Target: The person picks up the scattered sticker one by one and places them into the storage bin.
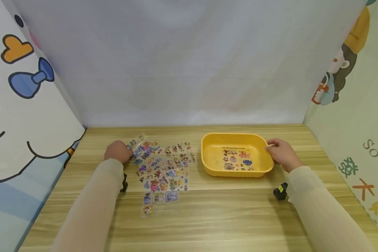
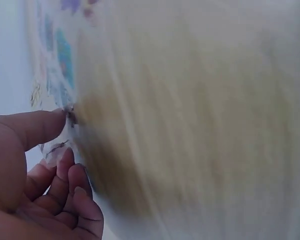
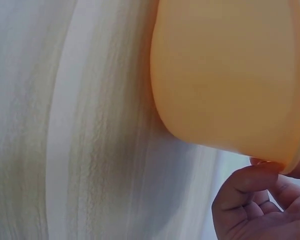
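At the left of the head view, my left hand (image 1: 119,152) pinches the edge of a clear sticker sheet (image 1: 145,149) printed with small colourful cartoon figures. The left wrist view shows thumb and fingers closed on the sheet's edge (image 2: 65,57), which stands up between them. To the right, a yellow plastic basin (image 1: 233,174) with rounded corners rests on the table. My right hand (image 1: 282,154) grips its right rim, thumb and fingers around the lip in the right wrist view. Inside the basin lies another clear sticker sheet (image 1: 233,159).
More clear sticker sheets (image 1: 163,175) lie spread and overlapping on the wood-grain table (image 1: 220,213), left of the basin. A white cloth backdrop (image 1: 189,70) hangs behind. Printed panels stand on the left and right. Black wrist-worn devices sit at both wrists.
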Demonstrator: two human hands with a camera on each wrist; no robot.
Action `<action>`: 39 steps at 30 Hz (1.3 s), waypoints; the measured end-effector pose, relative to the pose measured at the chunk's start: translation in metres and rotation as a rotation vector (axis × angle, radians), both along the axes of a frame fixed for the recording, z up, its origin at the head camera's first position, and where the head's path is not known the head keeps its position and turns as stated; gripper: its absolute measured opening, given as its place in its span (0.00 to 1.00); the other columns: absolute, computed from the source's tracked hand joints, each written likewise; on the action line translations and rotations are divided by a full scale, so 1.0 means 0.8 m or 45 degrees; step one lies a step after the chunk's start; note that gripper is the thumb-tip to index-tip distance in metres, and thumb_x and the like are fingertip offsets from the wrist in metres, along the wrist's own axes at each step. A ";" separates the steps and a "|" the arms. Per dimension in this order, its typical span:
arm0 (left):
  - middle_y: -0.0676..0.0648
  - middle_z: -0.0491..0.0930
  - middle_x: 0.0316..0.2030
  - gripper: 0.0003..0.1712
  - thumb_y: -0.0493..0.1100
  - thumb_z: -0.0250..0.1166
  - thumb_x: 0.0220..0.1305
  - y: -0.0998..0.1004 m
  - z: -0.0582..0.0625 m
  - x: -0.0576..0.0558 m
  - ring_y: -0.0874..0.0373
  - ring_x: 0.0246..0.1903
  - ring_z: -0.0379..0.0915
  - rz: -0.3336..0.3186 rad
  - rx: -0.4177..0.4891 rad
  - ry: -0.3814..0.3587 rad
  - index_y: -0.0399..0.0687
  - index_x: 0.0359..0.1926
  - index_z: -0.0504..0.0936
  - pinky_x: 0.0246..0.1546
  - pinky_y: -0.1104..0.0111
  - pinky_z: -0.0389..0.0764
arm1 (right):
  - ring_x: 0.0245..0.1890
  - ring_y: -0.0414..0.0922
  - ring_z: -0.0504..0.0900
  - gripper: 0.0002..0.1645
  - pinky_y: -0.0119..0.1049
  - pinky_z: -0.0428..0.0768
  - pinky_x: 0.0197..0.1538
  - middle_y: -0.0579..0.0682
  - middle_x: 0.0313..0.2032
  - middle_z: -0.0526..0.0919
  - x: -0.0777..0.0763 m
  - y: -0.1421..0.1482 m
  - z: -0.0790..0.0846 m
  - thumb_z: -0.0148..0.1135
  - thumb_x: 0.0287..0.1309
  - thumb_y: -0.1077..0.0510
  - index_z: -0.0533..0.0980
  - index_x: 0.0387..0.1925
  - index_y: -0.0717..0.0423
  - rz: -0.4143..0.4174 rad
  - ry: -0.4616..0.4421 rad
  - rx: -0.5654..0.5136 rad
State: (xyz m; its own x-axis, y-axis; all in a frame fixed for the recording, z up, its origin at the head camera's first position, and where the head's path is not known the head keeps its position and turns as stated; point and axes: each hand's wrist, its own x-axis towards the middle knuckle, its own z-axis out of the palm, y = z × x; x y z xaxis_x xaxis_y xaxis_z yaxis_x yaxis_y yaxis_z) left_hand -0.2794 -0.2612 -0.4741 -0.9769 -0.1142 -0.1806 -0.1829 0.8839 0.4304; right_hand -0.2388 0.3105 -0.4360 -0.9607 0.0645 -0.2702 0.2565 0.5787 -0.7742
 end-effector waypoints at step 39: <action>0.52 0.86 0.31 0.24 0.38 0.65 0.74 -0.011 0.011 0.010 0.65 0.30 0.83 0.219 1.066 -0.198 0.25 0.62 0.74 0.38 0.70 0.85 | 0.34 0.46 0.79 0.30 0.35 0.81 0.33 0.65 0.51 0.75 0.000 0.003 -0.004 0.48 0.78 0.57 0.62 0.72 0.71 0.002 0.009 -0.005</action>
State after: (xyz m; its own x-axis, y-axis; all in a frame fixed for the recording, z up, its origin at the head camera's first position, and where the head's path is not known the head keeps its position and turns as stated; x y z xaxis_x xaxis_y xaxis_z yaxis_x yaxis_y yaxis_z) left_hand -0.2712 -0.2699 -0.4651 -0.9156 -0.0275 -0.4012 -0.3955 0.2423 0.8859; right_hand -0.2392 0.3133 -0.4392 -0.9626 0.0616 -0.2637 0.2500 0.5764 -0.7780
